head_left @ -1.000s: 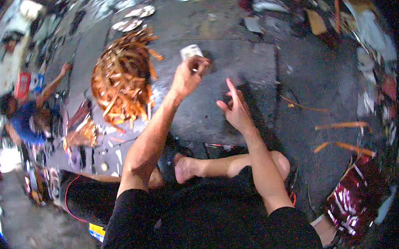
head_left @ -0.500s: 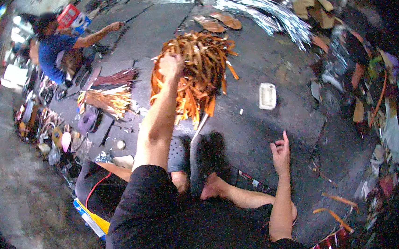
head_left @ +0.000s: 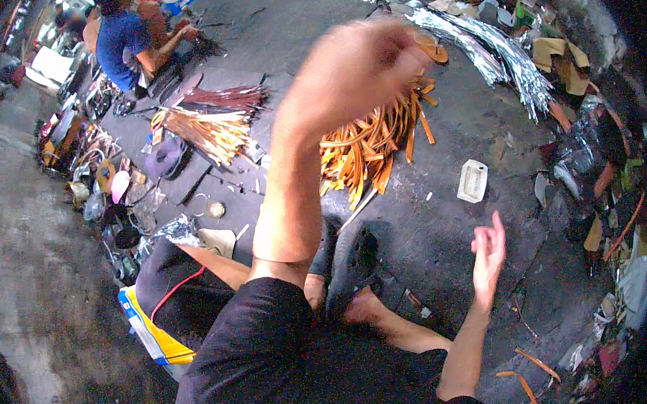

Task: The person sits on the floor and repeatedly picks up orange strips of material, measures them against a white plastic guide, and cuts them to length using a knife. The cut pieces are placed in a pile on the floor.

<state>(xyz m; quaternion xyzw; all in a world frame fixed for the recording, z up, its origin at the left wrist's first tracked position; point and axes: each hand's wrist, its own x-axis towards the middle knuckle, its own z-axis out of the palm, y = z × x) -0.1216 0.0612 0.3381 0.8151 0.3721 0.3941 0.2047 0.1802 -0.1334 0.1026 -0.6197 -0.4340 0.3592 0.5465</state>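
Orange strips (head_left: pixel 369 156) lie heaped beneath a raised left hand (head_left: pixel 359 70).
The left arm (head_left: pixel 288 212) reaches forward; the right hand (head_left: pixel 489 257) hovers near a white tray (head_left: pixel 473 181). Scraps (head_left: pixel 591 139) crowd the edges of the dark floor (head_left: pixel 432 228); a person in blue (head_left: pixel 121 47) is at upper left. The left fingers curl, blurred, their grip impossible to tell; the right hand is half spread, forefinger extended.

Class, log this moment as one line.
left hand: blurred, overlapping orange-brown strips, grip unclear | right hand: index extended, near white tray
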